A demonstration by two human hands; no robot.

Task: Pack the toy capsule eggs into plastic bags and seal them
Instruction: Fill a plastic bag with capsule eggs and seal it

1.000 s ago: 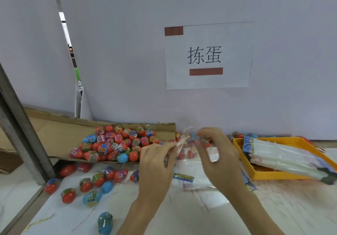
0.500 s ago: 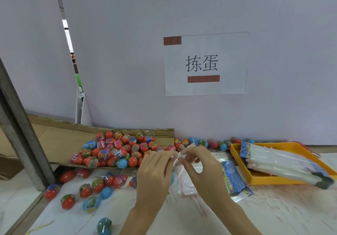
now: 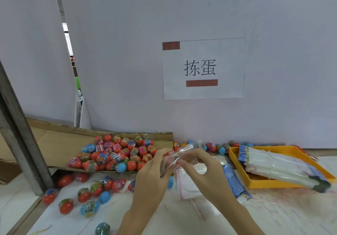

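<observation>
A clear plastic bag (image 3: 177,155) is held above the table between both hands. My left hand (image 3: 152,175) pinches its left side and my right hand (image 3: 202,169) pinches its right side. Whether any egg is inside the bag cannot be made out. A heap of red and blue toy capsule eggs (image 3: 116,155) lies on a flat cardboard sheet (image 3: 60,140) to the left. Several loose eggs (image 3: 90,207) are scattered on the white table in front of the heap. Flat empty bags (image 3: 189,185) lie under my hands.
An orange tray (image 3: 235,160) at the right holds bundled bag stacks (image 3: 279,167). A blue printed packet (image 3: 235,182) lies beside it. More eggs (image 3: 217,148) line the wall foot. A grey metal post (image 3: 20,136) stands at the left. A paper sign (image 3: 203,69) hangs on the wall.
The view has tilted up a little. Both hands stay at the same spot and have raised and spread the clear bag between them; the right thumb and fingers have opened into a wider pinch.
</observation>
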